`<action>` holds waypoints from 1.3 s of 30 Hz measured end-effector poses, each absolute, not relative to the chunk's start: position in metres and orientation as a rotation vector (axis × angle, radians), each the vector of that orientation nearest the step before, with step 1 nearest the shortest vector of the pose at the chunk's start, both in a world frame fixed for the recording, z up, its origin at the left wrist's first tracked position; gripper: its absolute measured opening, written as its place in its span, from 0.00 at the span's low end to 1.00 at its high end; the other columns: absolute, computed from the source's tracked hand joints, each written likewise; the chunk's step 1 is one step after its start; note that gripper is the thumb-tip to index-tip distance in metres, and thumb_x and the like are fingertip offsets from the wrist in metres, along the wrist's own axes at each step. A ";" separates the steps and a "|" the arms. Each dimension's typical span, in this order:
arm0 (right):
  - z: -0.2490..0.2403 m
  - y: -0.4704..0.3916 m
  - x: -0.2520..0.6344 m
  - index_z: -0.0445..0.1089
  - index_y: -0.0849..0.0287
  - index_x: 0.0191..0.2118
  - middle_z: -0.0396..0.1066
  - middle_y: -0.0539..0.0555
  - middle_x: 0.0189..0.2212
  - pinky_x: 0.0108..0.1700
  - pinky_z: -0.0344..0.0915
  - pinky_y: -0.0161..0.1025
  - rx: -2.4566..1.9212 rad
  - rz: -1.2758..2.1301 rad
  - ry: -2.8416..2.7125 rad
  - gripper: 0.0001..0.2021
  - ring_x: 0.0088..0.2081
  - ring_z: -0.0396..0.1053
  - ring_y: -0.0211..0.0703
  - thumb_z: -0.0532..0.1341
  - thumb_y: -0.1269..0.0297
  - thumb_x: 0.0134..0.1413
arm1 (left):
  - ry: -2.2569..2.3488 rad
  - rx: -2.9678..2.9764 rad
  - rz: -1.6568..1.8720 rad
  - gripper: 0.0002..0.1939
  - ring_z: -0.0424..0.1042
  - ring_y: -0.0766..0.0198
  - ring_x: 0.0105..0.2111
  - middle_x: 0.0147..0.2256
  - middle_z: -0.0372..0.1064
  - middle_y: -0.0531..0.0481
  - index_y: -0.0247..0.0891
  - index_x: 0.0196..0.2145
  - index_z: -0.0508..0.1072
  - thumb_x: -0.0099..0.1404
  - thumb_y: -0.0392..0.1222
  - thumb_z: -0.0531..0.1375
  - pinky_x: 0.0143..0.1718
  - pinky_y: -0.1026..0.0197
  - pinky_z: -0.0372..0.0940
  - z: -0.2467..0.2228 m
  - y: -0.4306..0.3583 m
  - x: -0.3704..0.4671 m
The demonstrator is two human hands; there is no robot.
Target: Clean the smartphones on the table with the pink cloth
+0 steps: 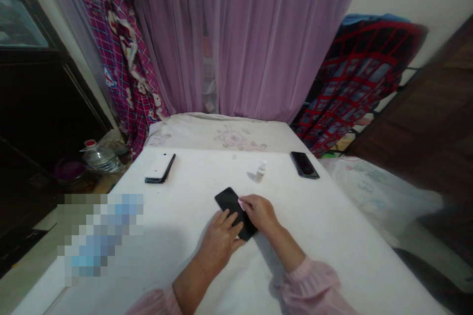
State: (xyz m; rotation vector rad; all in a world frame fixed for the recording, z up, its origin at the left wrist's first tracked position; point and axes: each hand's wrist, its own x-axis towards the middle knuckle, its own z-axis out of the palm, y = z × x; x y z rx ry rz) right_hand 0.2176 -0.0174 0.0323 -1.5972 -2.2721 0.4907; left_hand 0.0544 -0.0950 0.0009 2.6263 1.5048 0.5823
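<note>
A black smartphone (pixel 228 198) lies at a slant on the white-covered table. My left hand (pixel 220 234) rests on its lower left part, fingers spread out flat over the dark face and the thumb by the bottom edge. A small pink cloth (pixel 242 204) is pinched in the closed fingers of my right hand (pixel 260 211), which touches the phone's right side; most of the cloth is hidden by the fingers. Just beyond the phone stands a small white bottle (pixel 260 172), upright.
Stacked phones, a white one (pixel 158 166) on top, lie at the table's far left. Another dark phone stack (pixel 304 165) lies far right. A blurred-out bluish object (pixel 105 238) is on the left edge. Purple curtains (pixel 254 34) hang behind; a water jug (pixel 99 157) stands left.
</note>
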 end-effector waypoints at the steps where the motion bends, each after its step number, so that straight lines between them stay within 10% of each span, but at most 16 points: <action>1: 0.032 -0.019 0.220 0.78 0.50 0.41 0.78 0.52 0.42 0.45 0.63 0.35 -1.605 0.494 -2.270 0.14 0.43 0.73 0.42 0.56 0.69 0.58 | 1.506 2.622 0.577 0.19 0.66 0.46 0.57 0.55 0.69 0.43 0.43 0.51 0.74 0.62 0.48 0.65 0.58 0.41 0.60 0.002 -0.095 0.055; 20: 0.026 -0.015 0.217 0.78 0.51 0.43 0.78 0.52 0.41 0.45 0.65 0.38 -1.611 0.622 -2.159 0.15 0.43 0.74 0.44 0.55 0.67 0.57 | 1.627 2.579 0.552 0.18 0.68 0.44 0.54 0.53 0.71 0.42 0.43 0.49 0.74 0.62 0.46 0.65 0.57 0.39 0.59 -0.009 -0.095 0.069; 31: 0.029 -0.035 0.288 0.79 0.59 0.36 0.76 0.52 0.26 0.32 0.66 0.37 -1.441 1.333 -1.336 0.16 0.27 0.70 0.41 0.68 0.54 0.42 | 1.543 2.596 0.413 0.12 0.74 0.50 0.43 0.43 0.75 0.42 0.38 0.43 0.75 0.62 0.43 0.65 0.55 0.44 0.60 0.026 -0.084 0.070; 39: 0.017 -0.039 0.280 0.77 0.60 0.37 0.76 0.53 0.27 0.27 0.65 0.34 -1.082 1.686 -0.852 0.19 0.25 0.69 0.38 0.73 0.56 0.37 | 1.221 2.716 0.237 0.44 0.53 0.43 0.63 0.62 0.56 0.34 0.34 0.61 0.58 0.55 0.60 0.65 0.64 0.42 0.43 0.029 -0.025 0.016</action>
